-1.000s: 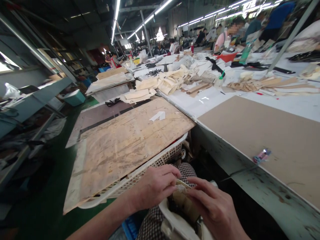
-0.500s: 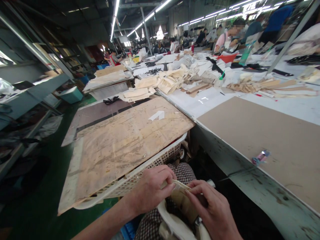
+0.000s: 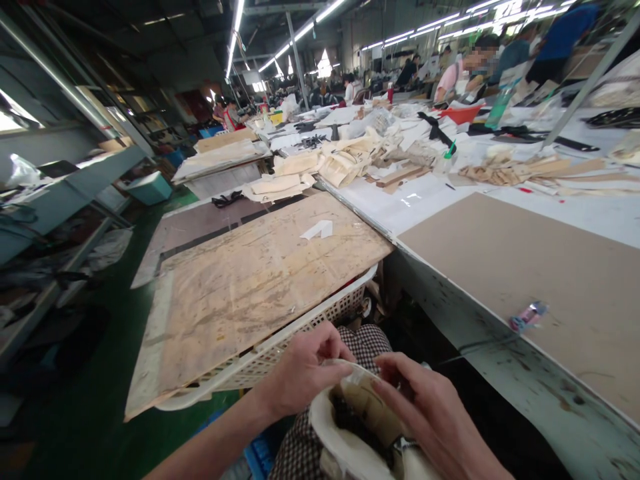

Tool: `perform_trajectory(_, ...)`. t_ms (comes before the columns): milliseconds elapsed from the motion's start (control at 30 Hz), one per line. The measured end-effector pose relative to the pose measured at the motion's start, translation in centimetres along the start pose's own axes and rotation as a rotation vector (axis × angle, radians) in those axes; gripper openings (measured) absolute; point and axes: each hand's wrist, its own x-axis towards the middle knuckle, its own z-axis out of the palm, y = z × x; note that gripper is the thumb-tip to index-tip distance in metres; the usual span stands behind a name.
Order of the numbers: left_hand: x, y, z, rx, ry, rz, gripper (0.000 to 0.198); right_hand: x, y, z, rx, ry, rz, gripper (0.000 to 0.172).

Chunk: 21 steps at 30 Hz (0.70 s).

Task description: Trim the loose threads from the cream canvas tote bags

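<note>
One cream, loop-shaped fabric piece (image 3: 333,438) sits at the dark-and-white checked lap (image 3: 367,341), loop formed, remaining work unclear, left hand (image 3: 304,367) pinching its rim, right hand's (image 3: 431,403) fingers slightly parted there, hold uncertain.

White scrap (image 3: 325,229) on wooden board (image 3: 250,287) (stained); perforated basket (image 3: 345,305) beneath.

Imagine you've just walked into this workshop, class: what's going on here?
A person is handling a hollow cream piece over their checked clothing. The left hand pinches its rim, while the right hand has its fingers at the rim farther right. Ahead to the left, a worn board lies over a white basket. Farther back, other people are around the cluttered white table.
</note>
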Motion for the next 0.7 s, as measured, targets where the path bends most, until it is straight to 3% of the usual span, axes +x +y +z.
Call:
perform_trajectory(100, 0.5, -0.4, 0.1, -0.235, -0.046, -0.079, 0.036, 0.5, -0.4, -0.4, -0.151, -0.091, -0.093, 0.022)
perform_trajectory(167, 0.9, -0.3, 0.0, -0.279, -0.07, -0.11, 0.04, 1.1, -0.5, 0.0, -0.266, -0.092, -0.173, 0.018)
perform_trajectory(200, 0.9, -0.1, -0.1, -0.273, -0.081, -0.115, 0.04, 1.5, -0.4, 0.3, -0.331, -0.081, -0.214, 0.025)
perform_trajectory(267, 0.8, 0.5, -0.3, -0.199, -0.084, -0.103, 0.036, 2.4, -0.1, 1.2, -0.448, -0.057, -0.274, 0.035)
perform_trajectory(367, -0.1, 1.4, -0.8, 0.075, -0.027, -0.088, 0.043, 3.5, 0.7, 2.2, -0.539, -0.021, -0.294, 0.012)
perform_trajectory(433, -0.9, 1.6, -0.9, 0.228, 0.033, -0.119, 0.048, 3.9, 1.1, 2.5, -0.55, -0.015, -0.297, 0.008)
perform_trajectory(567, -1.5, 1.5, -0.7, 0.306, 0.091, -0.16, 0.021, 3.9, 1.1, 2.1, -0.554, -0.02, -0.292, 0.013)
perform_trajectory(700, -1.0, 1.4, -0.4, 0.355, 0.126, -0.12, 0.007, 3.8, 0.5, 1.4, -0.484, -0.08, -0.247, 0.018)
